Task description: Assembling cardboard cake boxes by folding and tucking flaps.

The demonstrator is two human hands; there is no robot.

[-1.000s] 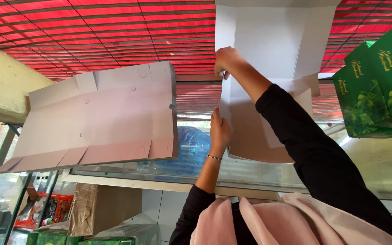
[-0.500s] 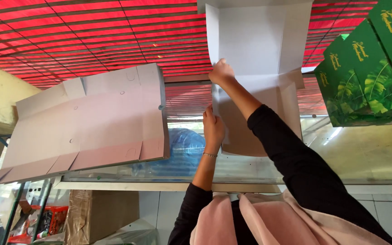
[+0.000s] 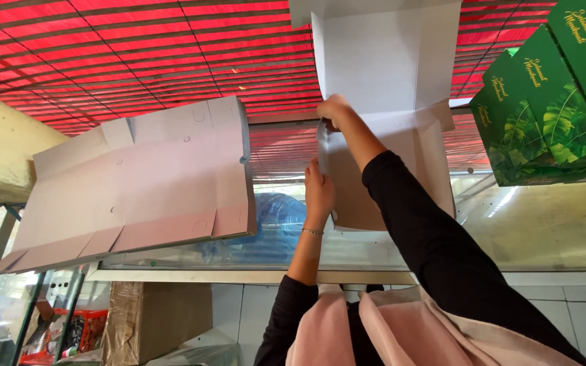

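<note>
A small shop or street-side stall where gift boxes are made up. A glass display counter (image 3: 551, 224) with a pale metal frame runs across the view and serves as the work surface; goods in red crates (image 3: 76, 332) show through its glass front at the lower left. Flat, unfolded cardboard blanks (image 3: 137, 183) lie toward the counter's left end, and finished green boxes printed with leaves (image 3: 551, 102) are stacked at its right end. A red slatted awning (image 3: 137, 54) spans the background, and a wrapped brown carton (image 3: 150, 322) stands below the counter's near edge.
</note>
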